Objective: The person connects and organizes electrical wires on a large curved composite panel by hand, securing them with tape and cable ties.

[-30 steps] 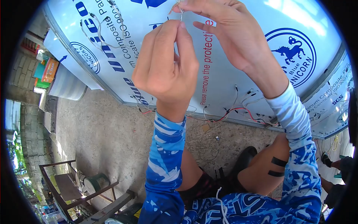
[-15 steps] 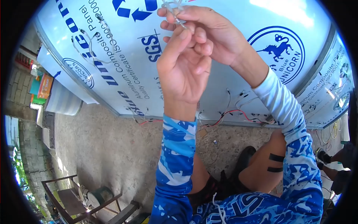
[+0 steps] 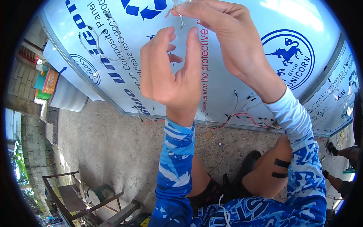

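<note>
My right hand (image 3: 238, 41) is at the top of the view, its thumb and fingers pinched on thin wires (image 3: 181, 18) whose bare ends hang down, some copper-coloured and some silvery. Just below and to the left, my left hand (image 3: 170, 70) is raised with thumb and fingers apart and nothing visible between them. Both hands are over a large white panel (image 3: 223, 85) with blue and red print. The upper part of the wires is cut off by the frame's top edge.
Wires with small connectors (image 3: 100, 43) lie on the panel's left part. A red wire (image 3: 245, 114) and more leads run along its near edge. A metal frame chair (image 3: 72, 198) stands lower left. Another person's legs (image 3: 346, 153) show at the right edge.
My left hand has come away from the wires, down and left, and its fingers have spread. My right hand still holds the wires. The view has shifted slightly.
</note>
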